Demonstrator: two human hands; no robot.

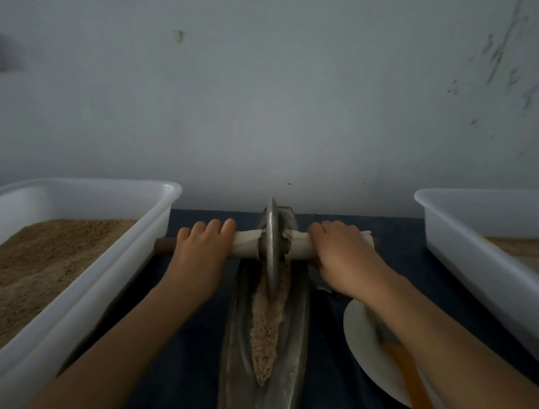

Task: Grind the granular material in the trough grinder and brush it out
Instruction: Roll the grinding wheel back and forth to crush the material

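Trough grinder [269, 361] lies lengthwise on dark cloth [180, 391], far end near the wall [285, 105]. Granular material [266, 328] fills its groove. Grinding wheel [272, 246] stands upright at the far end, rim down in the grain. Left hand [200, 252] and right hand [344, 256] each curl over the axle handle [245, 244], one per side. Left tub [83, 286] edge just beside the left handle tip; right tub [481, 257] stands farther off. White plate [369, 352] with orange-handled tool [410, 378] sits just beside the trough's right edge.
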